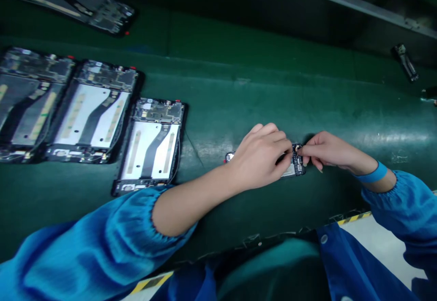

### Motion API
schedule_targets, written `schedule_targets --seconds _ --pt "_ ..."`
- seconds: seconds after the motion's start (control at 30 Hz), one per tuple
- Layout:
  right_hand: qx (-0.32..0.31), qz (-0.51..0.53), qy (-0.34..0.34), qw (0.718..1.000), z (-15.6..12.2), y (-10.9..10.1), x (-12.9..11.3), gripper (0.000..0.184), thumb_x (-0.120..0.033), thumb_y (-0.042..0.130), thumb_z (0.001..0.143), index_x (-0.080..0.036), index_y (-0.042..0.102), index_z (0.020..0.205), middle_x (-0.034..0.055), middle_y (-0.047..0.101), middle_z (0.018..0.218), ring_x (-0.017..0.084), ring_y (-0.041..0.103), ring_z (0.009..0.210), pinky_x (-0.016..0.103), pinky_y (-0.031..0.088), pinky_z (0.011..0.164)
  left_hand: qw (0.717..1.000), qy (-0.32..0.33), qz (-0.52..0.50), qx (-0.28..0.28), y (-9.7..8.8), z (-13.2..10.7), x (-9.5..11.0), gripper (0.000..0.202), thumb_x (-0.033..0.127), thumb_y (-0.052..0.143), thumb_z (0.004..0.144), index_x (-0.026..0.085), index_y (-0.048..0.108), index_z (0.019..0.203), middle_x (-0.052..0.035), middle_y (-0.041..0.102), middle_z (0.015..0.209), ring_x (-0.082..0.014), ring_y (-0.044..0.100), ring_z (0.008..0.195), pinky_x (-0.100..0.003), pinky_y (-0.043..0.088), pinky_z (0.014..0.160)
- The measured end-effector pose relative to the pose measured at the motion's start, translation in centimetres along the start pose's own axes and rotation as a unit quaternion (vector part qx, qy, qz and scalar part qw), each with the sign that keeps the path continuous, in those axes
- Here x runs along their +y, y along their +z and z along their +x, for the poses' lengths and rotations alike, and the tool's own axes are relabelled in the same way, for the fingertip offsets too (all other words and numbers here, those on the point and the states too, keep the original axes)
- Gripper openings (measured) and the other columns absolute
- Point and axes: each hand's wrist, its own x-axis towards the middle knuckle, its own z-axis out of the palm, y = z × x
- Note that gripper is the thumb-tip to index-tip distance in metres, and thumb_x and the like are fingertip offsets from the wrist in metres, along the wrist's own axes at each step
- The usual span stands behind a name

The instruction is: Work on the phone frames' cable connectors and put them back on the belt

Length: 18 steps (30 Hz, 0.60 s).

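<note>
An opened phone [299, 166] lies crosswise on the green mat, its circuit board showing at the right end. My left hand [262, 157] is over the middle of it, fingers curled and closed, with the thumb and forefinger near the exposed board. Most of the phone is hidden beneath this hand; whatever its fingertips hold does not show. My right hand [324, 150] is at the phone's right end, thumb and forefinger pinched together at the edge of the board. Anything within that pinch is too small to make out. A blue band [373, 172] circles the right wrist.
Left of my hands, opened phones lie in a row: a near one [155, 148], a middle one [97, 109] and a far-left one [30, 105]. Another phone [78, 5] lies behind them. A small dark part [406, 62] sits at the far right, below a metal rail [341, 0].
</note>
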Motion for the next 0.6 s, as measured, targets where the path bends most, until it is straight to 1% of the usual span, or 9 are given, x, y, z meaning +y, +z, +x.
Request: schedule_targets --seconds 0.13,0.2,0.27,0.37,0.43,0.53,0.6 --pt "0.000 -0.003 0.010 1.000 -0.10 0.05 -0.23 0.033 -0.035 0.064 0.087 -0.017 0.070 0.061 -0.0022 0.054 0.038 0.005 0.033 0.033 0.023 0.019 0.038 1.000 0.009 0.014 0.011 0.04 0.05 -0.04 0.024 0.023 0.049 0.100 0.018 0.070 0.088 -0.0055 0.067 0.092 -0.0208 0.053 0.083 -0.036 0.035 0.074" --pt "0.001 -0.005 0.012 1.000 -0.24 0.07 -0.48 0.032 -0.034 0.064 0.087 -0.017 0.070 0.061 -0.0024 0.054 0.038 0.005 0.033 0.033 0.023 0.020 0.039 1.000 0.013 0.027 0.008 0.20 0.16 -0.05 0.022 0.019 0.049 0.100 0.018 0.069 0.091 -0.0054 0.068 0.097 -0.0208 0.054 0.085 -0.036 0.035 0.075" --pt "0.000 -0.008 0.010 1.000 -0.34 0.08 -0.66 0.032 -0.035 0.064 0.087 -0.017 0.071 0.061 -0.0024 0.055 0.038 0.005 0.033 0.033 0.024 0.020 0.039 0.999 0.015 0.040 -0.002 0.37 0.30 -0.05 0.020 0.017 0.048 0.099 0.018 0.068 0.093 -0.0044 0.069 0.093 -0.0213 0.055 0.086 -0.036 0.034 0.075" --pt "-0.003 -0.012 0.010 1.000 -0.40 0.06 -0.75 0.033 -0.034 0.063 0.088 -0.017 0.071 0.060 -0.0024 0.055 0.039 0.005 0.033 0.033 0.024 0.022 0.040 0.998 0.015 0.057 -0.009 0.50 0.45 -0.04 0.020 0.016 0.048 0.099 0.018 0.067 0.093 -0.0042 0.069 0.089 -0.0220 0.056 0.087 -0.037 0.034 0.075" --pt "-0.002 -0.014 0.009 1.000 -0.41 0.09 -0.76 0.033 -0.034 0.063 0.088 -0.017 0.071 0.060 -0.0022 0.055 0.039 0.006 0.035 0.035 0.024 0.025 0.042 0.998 0.013 0.059 -0.010 0.52 0.51 -0.02 0.020 0.017 0.049 0.099 0.018 0.067 0.092 -0.0043 0.069 0.088 -0.0222 0.057 0.087 -0.037 0.034 0.075" --pt "0.011 -0.032 0.010 0.999 -0.45 0.30 -0.83 0.032 -0.032 0.063 0.086 -0.019 0.069 0.058 -0.0023 0.054 0.038 0.008 0.041 0.038 0.024 0.031 0.046 0.997 0.016 0.070 -0.012 0.63 0.68 0.01 0.021 0.017 0.048 0.100 0.018 0.067 0.092 -0.0042 0.068 0.087 -0.0224 0.057 0.086 -0.038 0.035 0.075" --pt "0.029 -0.050 0.011 0.998 -0.53 0.53 -0.86 0.030 -0.028 0.062 0.085 -0.019 0.068 0.056 -0.0028 0.051 0.037 0.009 0.041 0.038 0.024 0.031 0.046 0.995 0.027 0.094 -0.008 0.81 0.87 0.06 0.021 0.017 0.047 0.100 0.017 0.067 0.093 -0.0047 0.068 0.085 -0.0229 0.057 0.085 -0.039 0.035 0.075"
